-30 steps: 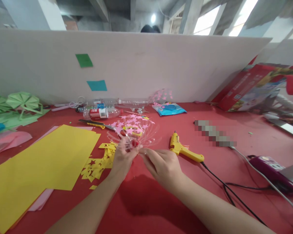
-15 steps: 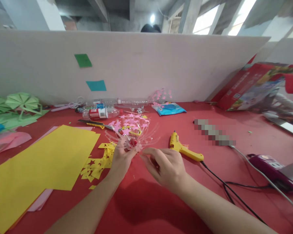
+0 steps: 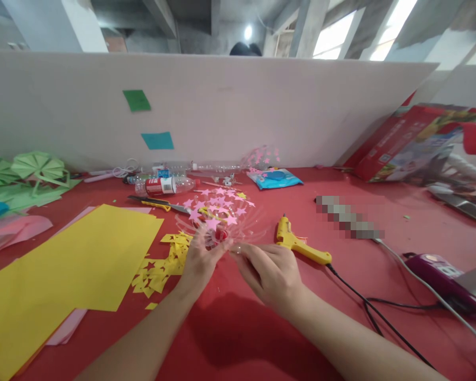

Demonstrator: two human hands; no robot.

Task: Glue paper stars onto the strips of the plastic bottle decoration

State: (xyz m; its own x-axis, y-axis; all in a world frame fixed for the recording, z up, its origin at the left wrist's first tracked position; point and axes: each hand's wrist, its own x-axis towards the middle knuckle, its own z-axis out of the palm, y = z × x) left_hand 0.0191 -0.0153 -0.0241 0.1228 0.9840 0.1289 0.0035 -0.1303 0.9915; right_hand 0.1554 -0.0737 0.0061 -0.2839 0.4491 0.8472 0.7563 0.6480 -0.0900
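Note:
My left hand (image 3: 200, 259) is closed around the base of a clear plastic bottle cut into thin curling strips (image 3: 246, 227), with a red cap (image 3: 221, 234) showing between the fingers. Just to the right, my right hand (image 3: 272, 267) pinches a shiny clear bit at its fingertips, seemingly the end of one strip. Pink paper stars (image 3: 221, 202) cluster among and behind the strips; which are attached I cannot tell. Scissors with yellow handles (image 3: 204, 211) lie partly hidden behind them. Yellow star-punched scraps (image 3: 158, 270) are left of my left hand.
A yellow glue gun (image 3: 301, 246) with a black cord lies to the right. Yellow sheets (image 3: 83, 259) cover the left side, near a cutter knife (image 3: 154, 203). Plastic bottles (image 3: 161, 185) and a blue packet (image 3: 277, 179) line the white board (image 3: 222, 116). A purple device (image 3: 440, 275) sits far right.
The cut bottle has turned or tilted slightly in my left hand, and the pink stars appear more spread out. My right hand stays pinched beside it, with a clear glint now at its fingertips.

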